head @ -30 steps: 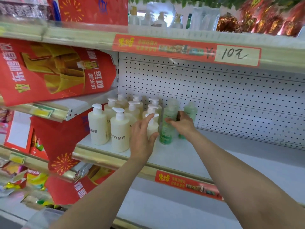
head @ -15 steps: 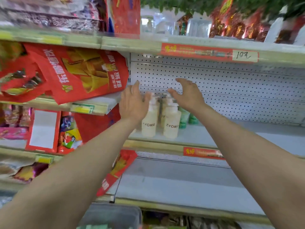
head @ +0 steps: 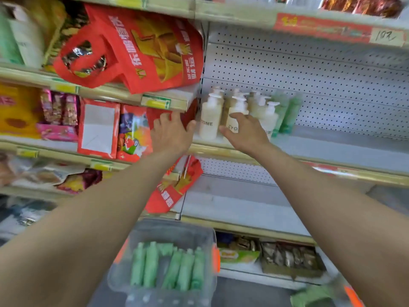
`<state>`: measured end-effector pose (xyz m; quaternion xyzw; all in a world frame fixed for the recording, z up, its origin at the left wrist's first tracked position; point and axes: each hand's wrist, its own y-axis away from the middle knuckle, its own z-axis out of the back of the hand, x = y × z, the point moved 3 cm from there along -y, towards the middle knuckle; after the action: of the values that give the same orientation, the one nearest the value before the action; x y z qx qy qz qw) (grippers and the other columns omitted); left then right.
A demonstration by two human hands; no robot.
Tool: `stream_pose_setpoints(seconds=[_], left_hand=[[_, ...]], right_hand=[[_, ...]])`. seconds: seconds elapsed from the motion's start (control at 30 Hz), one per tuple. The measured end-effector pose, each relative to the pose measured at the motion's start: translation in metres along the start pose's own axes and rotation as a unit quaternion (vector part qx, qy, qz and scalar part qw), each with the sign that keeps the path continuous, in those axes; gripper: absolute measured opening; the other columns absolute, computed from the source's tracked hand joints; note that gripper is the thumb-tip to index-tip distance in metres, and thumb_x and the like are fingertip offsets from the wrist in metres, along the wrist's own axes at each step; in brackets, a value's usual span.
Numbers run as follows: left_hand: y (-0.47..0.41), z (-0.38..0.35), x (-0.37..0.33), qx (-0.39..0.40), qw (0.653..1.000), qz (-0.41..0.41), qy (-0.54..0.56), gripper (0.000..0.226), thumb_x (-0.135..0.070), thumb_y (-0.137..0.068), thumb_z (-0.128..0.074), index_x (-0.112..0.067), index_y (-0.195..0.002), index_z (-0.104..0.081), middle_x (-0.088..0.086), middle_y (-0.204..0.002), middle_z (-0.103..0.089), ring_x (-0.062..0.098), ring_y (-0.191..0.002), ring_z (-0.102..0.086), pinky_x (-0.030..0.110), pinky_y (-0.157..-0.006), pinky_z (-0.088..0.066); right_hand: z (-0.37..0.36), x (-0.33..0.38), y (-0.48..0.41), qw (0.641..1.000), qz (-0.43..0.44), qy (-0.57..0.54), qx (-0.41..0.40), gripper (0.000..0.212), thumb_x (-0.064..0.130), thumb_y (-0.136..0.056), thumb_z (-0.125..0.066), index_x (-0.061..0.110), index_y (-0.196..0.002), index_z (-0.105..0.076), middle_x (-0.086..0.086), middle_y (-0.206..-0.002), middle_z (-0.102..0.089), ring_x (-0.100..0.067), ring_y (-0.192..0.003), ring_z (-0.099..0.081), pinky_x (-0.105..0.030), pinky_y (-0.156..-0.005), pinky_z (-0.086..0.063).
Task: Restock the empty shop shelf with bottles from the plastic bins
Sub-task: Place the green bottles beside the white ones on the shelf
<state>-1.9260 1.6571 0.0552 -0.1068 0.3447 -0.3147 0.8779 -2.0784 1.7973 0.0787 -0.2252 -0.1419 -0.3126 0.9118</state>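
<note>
- Left hand (head: pixel 171 135): empty, fingers apart and relaxed. It had dropped from in front of the pegboard half a second earlier to the shelf's front edge, just left of the bottle group.
- Right hand (head: pixel 245 135): empty, fingers loosely spread, lying across the label of a front bottle. Whether it touched that bottle could not be told. It too had come down and back from its raised position.
- Cream plastic pump bottles with white dispensers (head: pixel 210 120): upright in a tight cluster at the left end of the white metal shelf (head: pixel 332 149), released by both hands.
- Translucent green bottles (head: pixel 287 114): upright just right of the cream ones, against the pegboard.
- Clear plastic bin with orange latches (head: pixel 177 229): newly in view below the arms, holding green capped bottles (head: pixel 168 267) lying side by side.
- Judgement: the last placing looked finished. Most of the shelf stayed bare to the right, so another load from the bin seemed due.
- Hard to make out: motion blur smeared the labels, and the count of the rear cream bottles was uncertain. The bin's near edge was cut off, as was a second orange-latched container (head: pixel 352 293) at bottom right, its green contents unclear.
</note>
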Motion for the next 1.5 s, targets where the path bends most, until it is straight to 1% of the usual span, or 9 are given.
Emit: stream_pose_setpoints(seconds=[0.47,0.67,0.8,0.97,1.07,1.2,1.33,1.43,1.5], left_hand=[[0.086,-0.157,0.171,0.194,0.964,0.174,-0.054,0.065,-0.049,-0.094,-0.056,-0.011,-0.144,-0.041,0.022,-0.138,-0.046,0.041,-0.128,-0.041,0.048,-0.105,-0.034],[0.157,-0.239,0.244,0.288,0.908,0.302,-0.033,0.066,-0.043,-0.091,-0.063,-0.010,-0.145,-0.043,0.027,-0.136,-0.048,0.044,-0.124,-0.047,0.046,-0.105,-0.038],[0.211,-0.287,0.285,0.356,0.849,0.391,0.001,0.067,-0.042,-0.092,-0.064,-0.013,-0.147,-0.040,0.026,-0.135,-0.049,0.042,-0.125,-0.048,0.041,-0.103,-0.038],[0.253,-0.343,0.309,0.390,0.785,0.477,0.068,0.066,-0.050,-0.093,-0.060,-0.016,-0.147,-0.042,0.017,-0.141,-0.053,0.032,-0.128,-0.051,0.032,-0.102,-0.039],[0.265,-0.370,0.324,0.413,0.746,0.510,0.114,0.068,-0.054,-0.094,-0.054,-0.022,-0.151,-0.036,0.009,-0.152,-0.041,0.028,-0.136,-0.044,0.034,-0.111,-0.036],[0.278,-0.398,0.342,0.429,0.714,0.533,0.148,0.068,-0.055,-0.094,-0.052,-0.023,-0.151,-0.036,0.009,-0.153,-0.041,0.030,-0.133,-0.047,0.039,-0.111,-0.038],[0.284,-0.416,0.351,0.461,0.687,0.539,0.159,0.074,-0.062,-0.094,-0.046,-0.020,-0.154,-0.030,0.009,-0.158,-0.032,0.031,-0.138,-0.041,0.042,-0.113,-0.035],[0.286,-0.423,0.356,0.463,0.670,0.554,0.171,0.073,-0.063,-0.094,-0.044,-0.023,-0.153,-0.031,0.007,-0.158,-0.033,0.030,-0.136,-0.043,0.043,-0.113,-0.035],[0.286,-0.426,0.358,0.474,0.665,0.551,0.169,0.066,-0.060,-0.098,-0.039,-0.023,-0.152,-0.035,0.007,-0.156,-0.036,0.030,-0.136,-0.042,0.041,-0.111,-0.034]], right_hand=[[-0.239,-0.067,0.057,0.966,-0.075,-0.035,0.245,0.062,0.055,-0.094,-0.055,0.020,-0.145,-0.045,-0.007,-0.145,-0.048,-0.026,-0.138,-0.037,-0.037,-0.105,-0.038],[-0.360,-0.117,0.110,0.904,-0.139,-0.055,0.400,0.058,0.049,-0.096,-0.056,0.004,-0.133,-0.056,-0.014,-0.131,-0.060,-0.030,-0.124,-0.056,-0.030,-0.090,-0.041],[-0.429,-0.149,0.156,0.826,-0.268,-0.083,0.488,0.068,0.056,-0.093,-0.057,0.013,-0.143,-0.044,-0.008,-0.141,-0.053,-0.028,-0.126,-0.055,-0.030,-0.094,-0.044],[-0.495,-0.169,0.184,0.774,-0.372,-0.128,0.496,0.085,0.057,-0.085,-0.068,0.013,-0.150,-0.036,-0.007,-0.145,-0.050,-0.028,-0.127,-0.054,-0.033,-0.103,-0.045],[-0.526,-0.178,0.188,0.756,-0.426,-0.174,0.466,0.087,0.064,-0.070,-0.074,0.015,-0.139,-0.051,-0.004,-0.133,-0.059,-0.026,-0.114,-0.062,-0.037,-0.098,-0.051],[-0.548,-0.193,0.192,0.759,-0.428,-0.202,0.447,0.052,0.051,-0.072,-0.081,0.016,-0.109,-0.068,0.002,-0.102,-0.072,-0.020,-0.096,-0.068,-0.040,-0.093,-0.055],[-0.582,-0.209,0.206,0.710,-0.462,-0.289,0.447,0.119,0.067,-0.037,-0.091,0.020,-0.138,-0.052,0.001,-0.130,-0.065,-0.021,-0.112,-0.066,-0.044,-0.100,-0.053],[-0.575,-0.198,0.195,0.691,-0.475,-0.315,0.445,0.111,0.044,-0.044,-0.092,0.015,-0.141,-0.047,-0.003,-0.129,-0.065,-0.023,-0.112,-0.066,-0.047,-0.102,-0.051],[-0.574,-0.201,0.192,0.695,-0.470,-0.307,0.449,0.104,0.044,-0.043,-0.092,0.013,-0.134,-0.054,-0.001,-0.122,-0.069,-0.021,-0.107,-0.069,-0.047,-0.100,-0.052]])
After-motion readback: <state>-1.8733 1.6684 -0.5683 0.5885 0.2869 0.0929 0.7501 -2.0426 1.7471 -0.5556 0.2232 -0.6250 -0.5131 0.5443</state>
